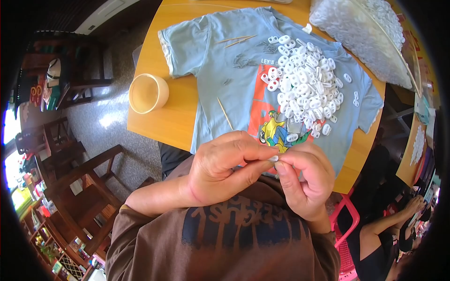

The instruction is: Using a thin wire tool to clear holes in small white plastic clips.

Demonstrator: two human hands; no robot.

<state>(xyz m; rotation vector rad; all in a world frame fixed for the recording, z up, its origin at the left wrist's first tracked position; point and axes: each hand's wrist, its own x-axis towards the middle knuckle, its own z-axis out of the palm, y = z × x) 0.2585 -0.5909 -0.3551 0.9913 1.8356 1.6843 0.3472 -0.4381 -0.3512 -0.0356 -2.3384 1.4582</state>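
My left hand [229, 164] and my right hand [304, 175] meet near the table's front edge, thumbs and forefingers pinched together. Between the fingertips shows a small white plastic piece [273, 158], mostly covered by the fingers; its shape is hard to make out. Beyond the hands, a heap of white oval plastic pieces with two holes [304, 86] lies on a spread light-blue T-shirt [211, 100]. Left of the heap are small clumps of grey metal bits [244, 61], perhaps springs. A thin wooden stick [225, 114] lies nearer my left hand, and two more sticks [240, 41] lie farther back.
A round cream tub [148, 93] stands on the wooden table [180, 100] at the left. A large clear bag of white pieces [361, 35] rests at the far right. Wooden chairs [89, 187] stand left, a pink plastic chair [346, 234] right, with another person's arm [398, 218] beyond it.
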